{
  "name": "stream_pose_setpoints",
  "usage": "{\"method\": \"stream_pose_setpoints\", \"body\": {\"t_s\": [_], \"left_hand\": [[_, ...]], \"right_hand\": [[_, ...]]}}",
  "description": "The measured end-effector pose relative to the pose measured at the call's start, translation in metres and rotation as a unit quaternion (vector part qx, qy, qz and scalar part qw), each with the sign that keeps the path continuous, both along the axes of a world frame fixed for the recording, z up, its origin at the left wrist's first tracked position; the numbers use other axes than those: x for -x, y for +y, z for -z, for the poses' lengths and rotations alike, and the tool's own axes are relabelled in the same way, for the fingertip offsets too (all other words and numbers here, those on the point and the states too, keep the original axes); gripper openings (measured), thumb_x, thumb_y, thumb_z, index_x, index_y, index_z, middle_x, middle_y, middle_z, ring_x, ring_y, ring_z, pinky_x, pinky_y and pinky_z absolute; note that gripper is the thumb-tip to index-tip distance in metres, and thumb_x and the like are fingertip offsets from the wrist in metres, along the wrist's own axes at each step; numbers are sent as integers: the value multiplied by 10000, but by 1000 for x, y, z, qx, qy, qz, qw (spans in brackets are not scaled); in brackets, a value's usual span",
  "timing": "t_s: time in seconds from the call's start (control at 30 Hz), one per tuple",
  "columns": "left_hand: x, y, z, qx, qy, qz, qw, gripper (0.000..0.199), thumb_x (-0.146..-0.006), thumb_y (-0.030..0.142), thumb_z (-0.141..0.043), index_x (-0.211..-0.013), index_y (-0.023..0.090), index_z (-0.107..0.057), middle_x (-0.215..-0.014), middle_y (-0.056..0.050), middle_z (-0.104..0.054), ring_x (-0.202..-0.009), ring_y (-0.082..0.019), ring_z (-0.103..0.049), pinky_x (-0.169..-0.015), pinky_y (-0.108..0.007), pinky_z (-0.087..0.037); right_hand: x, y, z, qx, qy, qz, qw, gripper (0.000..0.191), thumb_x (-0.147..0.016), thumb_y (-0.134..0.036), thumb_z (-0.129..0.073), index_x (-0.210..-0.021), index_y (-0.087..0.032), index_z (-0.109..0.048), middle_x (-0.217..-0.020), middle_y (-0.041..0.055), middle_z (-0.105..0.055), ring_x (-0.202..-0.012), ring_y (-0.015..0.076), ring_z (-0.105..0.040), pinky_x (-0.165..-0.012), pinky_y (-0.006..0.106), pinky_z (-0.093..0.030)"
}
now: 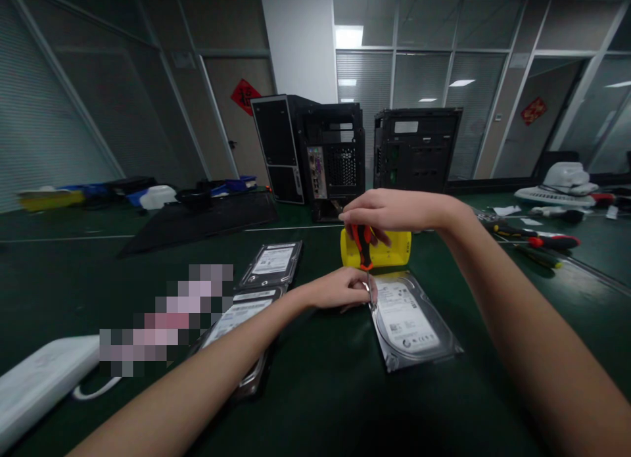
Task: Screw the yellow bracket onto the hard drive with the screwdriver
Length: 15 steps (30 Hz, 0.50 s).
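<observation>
Head: hard drive [407,319] beside left hand [342,288] (perhaps touching).

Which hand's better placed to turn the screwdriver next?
Right, most likely. The right hand already grips the screwdriver by its handle, from above. The left hand is lower, its fingers beside the shaft near the edge of the hard drive, so it looks better placed for steadying.

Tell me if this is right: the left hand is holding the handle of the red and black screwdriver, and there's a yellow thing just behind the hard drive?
Not quite: the head view shows the right hand holding the handle of the red and black screwdriver. The yellow thing is just behind the hard drive, as you said.
</observation>
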<state>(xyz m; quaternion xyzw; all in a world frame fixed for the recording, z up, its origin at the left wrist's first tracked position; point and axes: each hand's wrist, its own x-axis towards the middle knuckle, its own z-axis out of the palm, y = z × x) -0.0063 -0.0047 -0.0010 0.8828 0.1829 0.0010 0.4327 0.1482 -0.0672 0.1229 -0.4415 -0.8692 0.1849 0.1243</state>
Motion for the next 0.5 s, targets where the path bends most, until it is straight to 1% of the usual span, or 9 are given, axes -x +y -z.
{"method": "stream_pose_setpoints", "body": {"t_s": [0.2,0.3,0.4,0.5], "left_hand": [[0,-1,0,11,-10,8,1000,215,-799,308,-476,-853,127,-579,-622,18,-504,-463,-67,-413,-431,-177,-284],[1,0,1,8,-6,1,1000,214,-797,299,-474,-859,125,-581,-625,15,-510,-466,-68,-419,-433,-174,-287],[1,2,3,2,-3,-4,1000,226,-790,319,-487,-856,124,-582,-613,19,-513,-459,-68,-420,-437,-177,-295],[1,2,5,-5,-5,-6,1000,228,-794,326,-484,-850,127,-582,-599,24,-506,-450,-67,-415,-437,-178,-296]], "right_hand": [[2,-5,-4,4,1,-13,1000,445,-824,-485,-410,-787,-85,-601,-683,59,-622,-508,73,-530,-504,194,-426],[2,-6,-6,-10,-7,3,1000,456,-802,-488,-439,-801,-78,-639,-686,56,-633,-504,68,-523,-495,193,-407],[0,-5,-6,-41,-17,21,999,448,-768,-495,-477,-799,-91,-668,-673,51,-636,-520,71,-516,-475,190,-377],[0,-5,-5,-52,-21,21,998,435,-748,-487,-497,-766,-91,-677,-658,53,-634,-522,75,-514,-463,188,-369]]}}
